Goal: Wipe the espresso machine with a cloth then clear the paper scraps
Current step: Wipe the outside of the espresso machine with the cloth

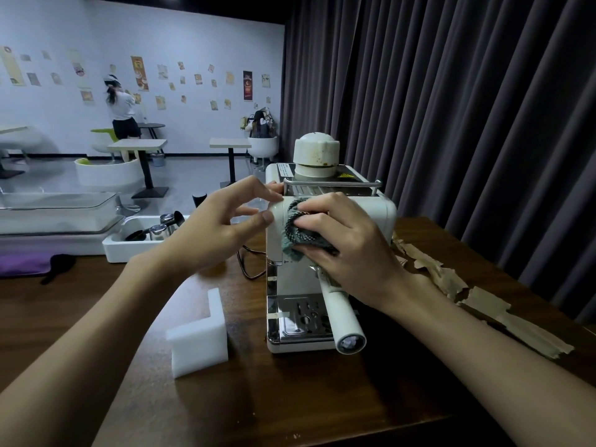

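A cream espresso machine (380, 209) with a chrome drip tray stands on the dark wooden table (290, 398). My right hand (348, 250) presses a bunched grey-green cloth (298, 233) against the machine's upper front, fingers curled over it. My left hand (219, 227) steadies the machine's top left corner, thumb on the front edge and fingertips on the top. The portafilter handle (342, 317) juts toward me below my right wrist. Torn brown paper scraps (477, 298) lie in a line on the table right of the machine.
A white foam corner block (200, 340) stands left of the machine, and a black cord (251, 266) loops behind it. A white tray (129, 250) holds metal pitchers. Dark curtains hang at right. A person stands far off by the poster wall.
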The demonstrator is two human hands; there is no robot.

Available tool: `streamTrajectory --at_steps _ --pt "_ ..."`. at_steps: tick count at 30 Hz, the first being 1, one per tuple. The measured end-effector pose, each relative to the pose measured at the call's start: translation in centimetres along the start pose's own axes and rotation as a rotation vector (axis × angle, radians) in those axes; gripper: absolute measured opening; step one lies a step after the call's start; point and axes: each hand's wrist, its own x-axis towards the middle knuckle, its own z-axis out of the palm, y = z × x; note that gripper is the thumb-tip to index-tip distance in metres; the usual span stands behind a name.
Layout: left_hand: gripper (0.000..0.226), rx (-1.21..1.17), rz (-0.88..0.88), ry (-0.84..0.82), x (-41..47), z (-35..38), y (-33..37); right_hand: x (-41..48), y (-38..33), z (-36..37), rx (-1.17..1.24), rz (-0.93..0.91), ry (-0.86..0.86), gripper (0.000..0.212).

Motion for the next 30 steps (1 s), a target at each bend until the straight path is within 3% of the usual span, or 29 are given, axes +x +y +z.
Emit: streamTrajectory --at_steps 10,15,23,30 --pt "0.016 -0.007 0.003 0.003 0.0 0.0 -0.4 -5.6 2.7 -4.0 -0.081 0.21 0.092 0.023" --pt "0.028 -0.036 0.033 0.002 -0.3 0.4 -0.8 -6.8 2.7 -4.4 -0.104 0.297 0.152 0.024" --pt "0.031 -0.036 0.042 0.011 -0.3 0.6 -1.0 -4.5 1.5 -2.6 -0.046 0.108 0.004 0.021" --pt "0.019 -0.043 0.044 0.008 -0.2 0.4 -0.8 -1.4 0.1 -0.3 0.025 -0.053 -0.167 0.017"
